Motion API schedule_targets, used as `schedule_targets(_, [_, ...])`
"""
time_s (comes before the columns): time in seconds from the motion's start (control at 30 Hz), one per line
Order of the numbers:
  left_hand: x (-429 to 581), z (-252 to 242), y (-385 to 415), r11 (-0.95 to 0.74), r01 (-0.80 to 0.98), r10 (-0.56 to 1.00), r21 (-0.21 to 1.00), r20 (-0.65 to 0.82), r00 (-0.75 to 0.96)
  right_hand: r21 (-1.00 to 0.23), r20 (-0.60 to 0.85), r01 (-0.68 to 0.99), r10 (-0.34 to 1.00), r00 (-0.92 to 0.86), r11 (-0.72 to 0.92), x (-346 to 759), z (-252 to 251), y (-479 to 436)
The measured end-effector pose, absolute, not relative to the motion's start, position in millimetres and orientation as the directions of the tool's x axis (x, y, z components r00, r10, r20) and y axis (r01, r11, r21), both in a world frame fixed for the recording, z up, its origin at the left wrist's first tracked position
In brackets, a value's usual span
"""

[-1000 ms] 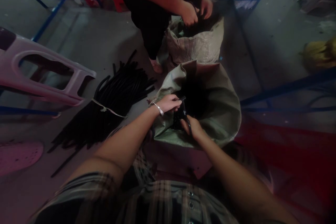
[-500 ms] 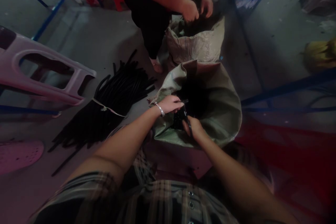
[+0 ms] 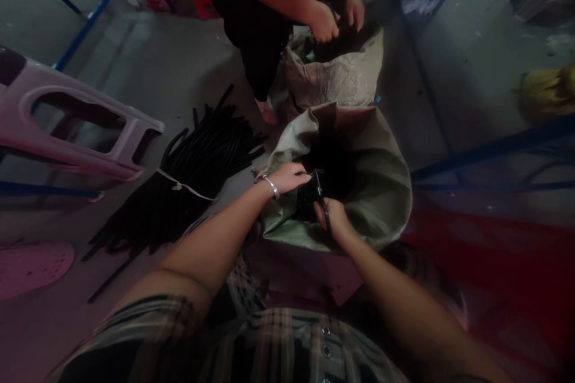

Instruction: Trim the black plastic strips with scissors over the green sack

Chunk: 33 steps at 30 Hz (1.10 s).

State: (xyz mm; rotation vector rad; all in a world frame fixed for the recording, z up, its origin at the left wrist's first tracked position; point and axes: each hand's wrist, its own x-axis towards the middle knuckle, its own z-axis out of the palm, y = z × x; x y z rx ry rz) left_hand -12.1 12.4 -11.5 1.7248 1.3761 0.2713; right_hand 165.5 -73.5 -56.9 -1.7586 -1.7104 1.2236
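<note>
A wide sack point(image 3: 381, 191) with a greenish inside stands open in front of me, its depth dark. Over its near left part, my left hand point(image 3: 290, 178), with a silver bracelet at the wrist, has its fingers pressed together on a black piece point(image 3: 308, 197). My right hand point(image 3: 335, 218) is closed round the dark handles of scissors point(image 3: 327, 215), whose blades point away from me beside the black piece. The exact edges of the black piece are lost in the dark.
Left of the sack lies a tied bundle of black strips point(image 3: 197, 173). A pink stool point(image 3: 135, 114) stands farther left. Beyond my sack, a person's hands point(image 3: 324, 23) work over another sack point(image 3: 336, 81). Blue metal bars point(image 3: 494, 149) run at right.
The scissors and my right hand have shifted slightly, and the blades now show more clearly beside the black piece. My left hand has moved slightly left. The other person's hands have moved a little.
</note>
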Motion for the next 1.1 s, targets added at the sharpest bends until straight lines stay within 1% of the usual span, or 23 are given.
schedule_targets(0.2, [-11, -12, 12, -0.053, 0.667, 0.884, 0.743, -0.277, 0.378, -0.789, -0.348, 0.572, 0.93, -0.117, -0.223, 164, -58, -72])
schedule_targets(0.33, [-11, -13, 13, -0.122, 0.63, 0.873, 0.767, -0.219, 0.435, -0.752, -0.35, 0.633, 0.924, -0.152, -0.181, 167, -62, -72])
schedule_targets(0.47, [-12, -13, 13, -0.165, 0.635, 0.843, 0.755, -0.227, 0.488, -0.735, -0.339, 0.665, 0.921, -0.193, -0.131, 169, -62, -73])
schedule_targets(0.6, [-13, -9, 12, -0.151, 0.668, 0.821, 0.729, -0.284, 0.495, -0.723, -0.348, 0.68, 0.915, -0.204, -0.123, 169, -61, -74])
schedule_targets(0.73, [-12, -8, 12, -0.148, 0.689, 0.822, 0.709, -0.299, 0.485, -0.731, -0.34, 0.669, 0.922, -0.183, -0.136, 168, -62, -75])
schedule_targets(0.97, [-12, -14, 12, -0.049, 0.693, 0.851, 0.719, -0.333, 0.406, -0.77, -0.336, 0.612, 0.93, -0.15, -0.179, 167, -66, -75])
schedule_targets(1.1, [-11, -15, 11, -0.011, 0.682, 0.85, 0.731, -0.352, 0.391, -0.797, -0.35, 0.563, 0.927, -0.133, -0.22, 165, -63, -77])
